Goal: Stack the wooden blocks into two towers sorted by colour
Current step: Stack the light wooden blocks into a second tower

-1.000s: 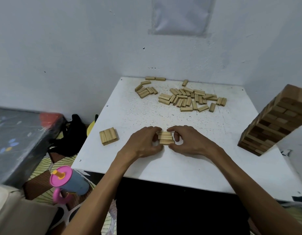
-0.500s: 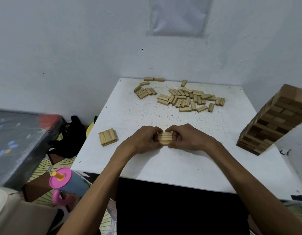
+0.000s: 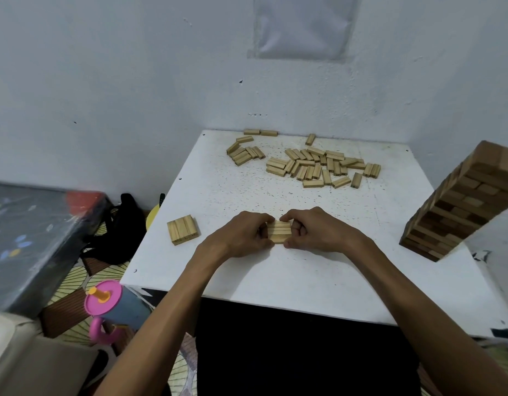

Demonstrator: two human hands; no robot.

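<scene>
Listing what I see from my remote seat, entry by entry.

1. Small stack (image 3: 279, 231) of pale wooden blocks. Their long sides are pressed together and the seams run left to right across the top. It sits near the middle of the worktop (image 3: 275, 278), towards the front. I cannot tell how many layers it has (fingers cover both ends).

2. Left hand (image 3: 241, 235): fingers curled round the stack's left end.

3. Right hand (image 3: 318, 230): fingers curled round the right end, thumb at the near edge. The two hands hold the stack between them.

4. Flat row (image 3: 183, 229) of three pale blocks lying side by side. It is close to the worktop's left edge and apart from the hands.

5. Loose pile (image 3: 312, 167) of pale blocks lying flat across the far half. Many touch, and a few strays lie by the wall.

6. Dark tower (image 3: 458, 207) of brown blocks in crosswise layers at the right edge. It appears to lean in this wide view.

Surface: white, squarish and speckled with small dark marks, set into a corner of white walls. A sheet of paper (image 3: 302, 27) is fixed to the far wall.

Floor, left side: pink-lidded cup (image 3: 104, 300), black bag (image 3: 118, 232), patterned mat (image 3: 73, 284) and a dark slab (image 3: 33, 232) with coloured spots (edges blurred).
</scene>
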